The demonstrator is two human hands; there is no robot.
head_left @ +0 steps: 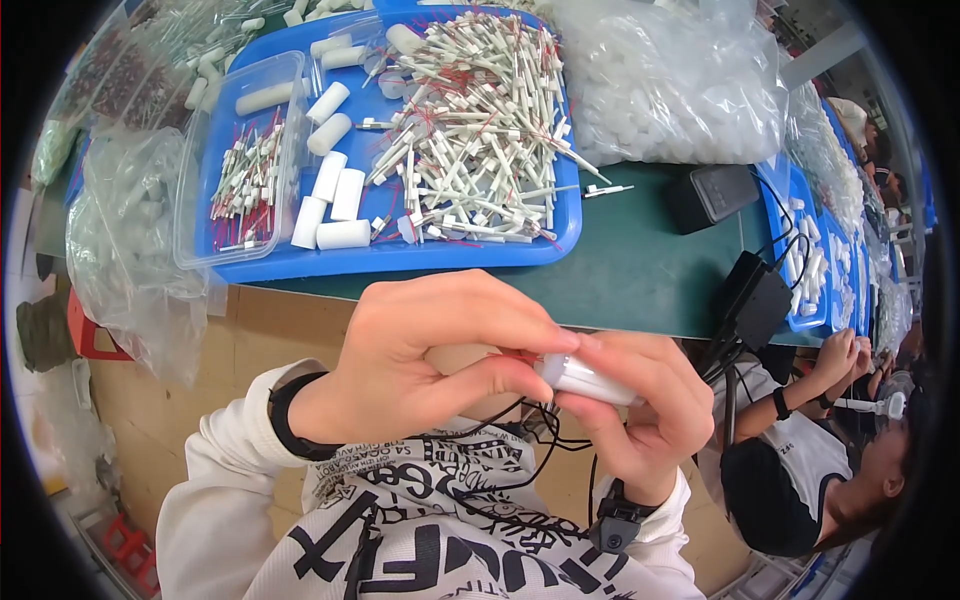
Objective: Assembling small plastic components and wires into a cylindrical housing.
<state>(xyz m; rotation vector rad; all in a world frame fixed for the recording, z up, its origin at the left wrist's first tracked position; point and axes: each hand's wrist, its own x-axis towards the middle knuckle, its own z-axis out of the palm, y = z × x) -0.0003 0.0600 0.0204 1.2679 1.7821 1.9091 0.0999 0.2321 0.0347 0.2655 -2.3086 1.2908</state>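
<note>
Head view shows the left hand (415,365) and right hand (640,410) pinching one white tube (585,380) between their fingertips. Blue tray (450,255) of white-sleeved wire parts (480,130) sits beyond on the green table (630,270)

bench: green top (640,260)
left end: big blue tray (470,255)
back edge: clear bag (670,80)
right side: black boxes (712,195)

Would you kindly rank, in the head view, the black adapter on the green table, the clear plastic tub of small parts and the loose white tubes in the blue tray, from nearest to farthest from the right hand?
From the right hand:
1. Black adapter, just above it at the table's near edge.
2. Loose white tubes, up and left in the blue tray.
3. Clear plastic tub, farther left, on the tray's left end.
</note>
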